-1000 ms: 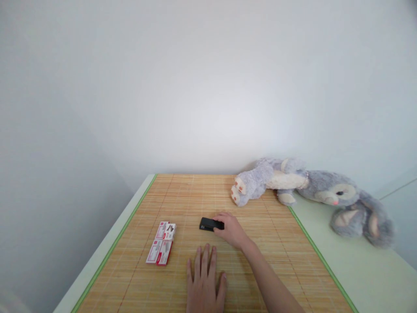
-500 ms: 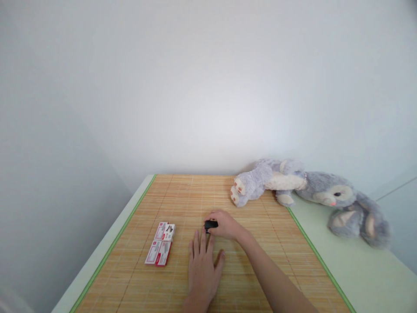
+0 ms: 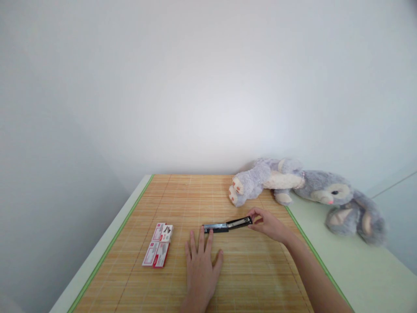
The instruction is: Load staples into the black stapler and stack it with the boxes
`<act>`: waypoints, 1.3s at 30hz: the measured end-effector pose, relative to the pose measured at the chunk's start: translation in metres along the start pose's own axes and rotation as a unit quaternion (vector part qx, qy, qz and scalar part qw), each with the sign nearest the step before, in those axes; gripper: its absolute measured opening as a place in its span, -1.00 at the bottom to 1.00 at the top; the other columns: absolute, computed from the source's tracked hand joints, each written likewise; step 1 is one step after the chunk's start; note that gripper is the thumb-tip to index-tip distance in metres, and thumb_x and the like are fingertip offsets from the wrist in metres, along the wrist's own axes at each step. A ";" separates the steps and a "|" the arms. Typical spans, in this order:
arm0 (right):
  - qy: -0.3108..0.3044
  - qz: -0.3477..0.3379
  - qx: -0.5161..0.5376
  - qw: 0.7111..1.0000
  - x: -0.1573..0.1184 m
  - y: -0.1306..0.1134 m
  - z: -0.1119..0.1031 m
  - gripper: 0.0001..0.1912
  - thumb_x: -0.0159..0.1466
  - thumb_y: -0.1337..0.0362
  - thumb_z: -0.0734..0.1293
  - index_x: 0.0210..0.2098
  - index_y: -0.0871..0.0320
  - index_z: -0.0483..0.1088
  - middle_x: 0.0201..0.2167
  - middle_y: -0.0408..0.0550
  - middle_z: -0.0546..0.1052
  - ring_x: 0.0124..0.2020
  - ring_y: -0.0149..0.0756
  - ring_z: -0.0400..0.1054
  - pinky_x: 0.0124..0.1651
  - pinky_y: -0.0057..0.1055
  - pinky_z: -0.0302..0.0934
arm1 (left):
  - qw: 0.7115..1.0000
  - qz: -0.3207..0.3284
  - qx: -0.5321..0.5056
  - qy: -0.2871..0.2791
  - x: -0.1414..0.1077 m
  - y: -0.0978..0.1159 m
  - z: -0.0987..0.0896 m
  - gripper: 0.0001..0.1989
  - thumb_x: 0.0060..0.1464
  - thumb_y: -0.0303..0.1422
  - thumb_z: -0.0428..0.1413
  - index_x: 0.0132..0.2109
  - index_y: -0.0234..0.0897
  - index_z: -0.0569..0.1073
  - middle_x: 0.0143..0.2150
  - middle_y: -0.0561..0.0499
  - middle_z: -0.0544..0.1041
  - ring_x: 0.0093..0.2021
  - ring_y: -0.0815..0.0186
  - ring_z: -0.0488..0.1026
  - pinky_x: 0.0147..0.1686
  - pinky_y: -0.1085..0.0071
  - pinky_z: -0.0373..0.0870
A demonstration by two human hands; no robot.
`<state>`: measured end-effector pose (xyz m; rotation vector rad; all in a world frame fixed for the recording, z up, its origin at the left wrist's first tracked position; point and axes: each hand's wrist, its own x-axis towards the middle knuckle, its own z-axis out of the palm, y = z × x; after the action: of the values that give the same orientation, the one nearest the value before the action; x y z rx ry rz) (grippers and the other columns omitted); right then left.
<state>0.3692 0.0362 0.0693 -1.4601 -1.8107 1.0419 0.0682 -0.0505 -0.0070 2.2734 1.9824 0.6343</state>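
A black stapler (image 3: 216, 228) lies on the bamboo mat (image 3: 182, 200), folded wide open, with its metal staple channel showing on the left part. The upper arm of the stapler stretches to the right, slightly raised at its far end. My right hand (image 3: 266, 224) pinches that right end between thumb and fingers. Flat on the mat, my left hand (image 3: 202, 269) has its fingers spread, and two fingertips touch the left end of the stapler.
Small red and white boxes (image 3: 157, 245) lie together left of my left hand. A grey plush rabbit (image 3: 283, 179) stretches along the back right, over the mat's edge and onto the pale green tabletop (image 3: 355, 265). A white wall rises behind.
My right hand has moved right, swinging the stapler's upper arm open and exposing the channel. My left hand has stayed nearly in place. The view has shifted slightly.
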 end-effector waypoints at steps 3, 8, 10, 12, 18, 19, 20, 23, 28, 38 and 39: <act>0.016 0.021 0.027 0.999 -0.008 0.021 0.011 -0.64 0.16 0.10 0.47 -0.09 0.11 0.49 -0.20 -0.06 0.59 -0.13 -0.17 0.49 -0.04 -0.24 0.39 | 1.000 0.015 -0.016 -0.002 0.000 -0.002 0.002 -0.33 0.33 -0.20 0.00 0.51 0.02 0.02 0.56 0.00 0.02 0.56 -0.15 -0.26 0.43 -0.29 -0.09; 0.064 0.044 0.077 0.994 -0.036 0.036 0.024 -0.28 0.18 -0.02 0.46 0.27 0.07 0.32 -0.04 0.02 0.56 -0.10 -0.17 0.48 -0.01 -0.19 0.40 | 0.997 0.023 -0.044 0.053 -0.006 -0.038 -0.018 -0.43 0.37 -0.38 -0.09 0.47 -0.06 0.14 0.52 -0.04 0.13 0.56 0.03 -0.16 0.45 -0.18 -0.02; 0.084 0.064 0.113 0.988 -0.052 0.040 0.032 -0.21 0.18 -0.07 0.47 0.32 0.06 0.27 -0.07 0.02 0.56 -0.11 -0.15 0.47 -0.04 -0.19 0.40 | 0.991 -0.035 -0.031 0.125 -0.013 -0.063 -0.037 -0.45 0.35 -0.35 -0.04 0.43 -0.06 0.20 0.51 -0.05 0.13 0.55 0.03 -0.11 0.46 -0.18 -0.05; 0.092 0.088 0.133 0.983 -0.068 0.040 0.045 -0.24 0.17 -0.13 0.46 0.26 0.09 0.34 -0.19 -0.01 0.56 -0.18 -0.16 0.46 -0.12 -0.22 0.39 | 0.978 -0.105 0.001 0.180 -0.021 -0.086 -0.055 -0.47 0.32 -0.30 0.03 0.39 -0.11 0.27 0.52 -0.11 0.09 0.54 -0.05 -0.10 0.44 -0.23 -0.07; 0.045 0.139 0.207 0.967 -0.091 0.009 0.100 -0.32 0.18 -0.23 0.41 0.11 0.08 0.44 -0.36 -0.12 0.50 -0.49 -0.35 0.35 -0.47 -0.40 0.22 | 0.985 -0.104 0.039 0.131 -0.048 -0.106 -0.057 -0.65 0.29 -0.27 0.07 0.18 0.02 0.52 0.43 -0.02 0.27 0.44 -0.08 0.11 0.38 -0.22 0.04; 0.037 0.149 0.219 0.964 -0.091 0.003 0.108 -0.32 0.17 -0.25 0.40 0.10 0.07 0.44 -0.36 -0.12 0.50 -0.52 -0.37 0.33 -0.52 -0.43 0.18 | 0.992 -0.073 0.021 0.104 -0.050 -0.103 -0.051 -0.67 0.28 -0.28 0.08 0.13 0.08 0.55 0.38 0.01 0.36 0.38 -0.05 0.21 0.34 -0.17 0.14; 0.028 0.159 0.229 0.960 -0.090 -0.002 0.115 -0.30 0.15 -0.27 0.40 0.09 0.07 0.44 -0.37 -0.13 0.51 -0.56 -0.39 0.32 -0.56 -0.45 0.14 | 0.997 -0.034 -0.004 0.070 -0.051 -0.098 -0.044 -0.69 0.28 -0.30 0.07 0.08 0.12 0.57 0.31 0.03 0.44 0.31 -0.01 0.30 0.29 -0.11 0.24; 0.002 0.186 0.251 0.950 -0.086 -0.011 0.129 -0.28 0.15 -0.32 0.36 0.07 0.08 0.41 -0.42 -0.17 0.50 -0.65 -0.46 0.27 -0.65 -0.50 0.05 | 0.990 0.077 -0.107 -0.043 -0.046 -0.073 -0.031 -0.67 0.30 -0.38 0.02 0.05 0.10 0.57 0.25 0.06 0.51 0.22 0.11 0.41 0.19 0.09 0.38; -0.057 0.217 0.272 0.936 -0.082 -0.015 0.141 -0.30 0.16 -0.39 0.29 -0.10 0.10 0.39 -0.54 -0.27 0.42 -0.75 -0.51 0.19 -0.73 -0.56 -0.04 | 0.954 0.099 -0.250 -0.133 -0.019 -0.017 -0.030 -0.60 0.27 -0.45 0.00 0.20 -0.06 0.42 0.20 -0.04 0.53 0.19 0.16 0.42 0.19 0.17 0.38; 0.014 0.174 0.137 0.975 -0.088 0.004 0.112 -0.50 0.21 -0.18 0.38 -0.09 0.08 0.45 -0.59 -0.30 0.35 -0.65 -0.44 0.17 -0.56 -0.48 0.02 | 0.959 0.104 -0.225 -0.136 0.004 -0.023 -0.032 -0.35 0.06 -0.31 0.27 0.31 -0.01 0.35 0.30 -0.03 0.43 0.30 0.05 0.31 0.32 0.06 0.23; 0.027 0.148 0.102 0.983 -0.088 0.004 0.111 -0.52 0.20 -0.09 0.43 -0.02 0.06 0.46 -0.58 -0.29 0.36 -0.59 -0.41 0.23 -0.49 -0.47 0.08 | 0.962 0.105 -0.211 -0.135 0.005 -0.028 -0.033 -0.36 0.04 -0.27 0.30 0.28 0.01 0.39 0.32 -0.03 0.41 0.32 0.03 0.29 0.32 0.05 0.23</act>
<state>0.2996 -0.0721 0.0102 -1.6426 -1.4289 1.2768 0.0315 -0.0486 0.0160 2.1754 1.3440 0.6471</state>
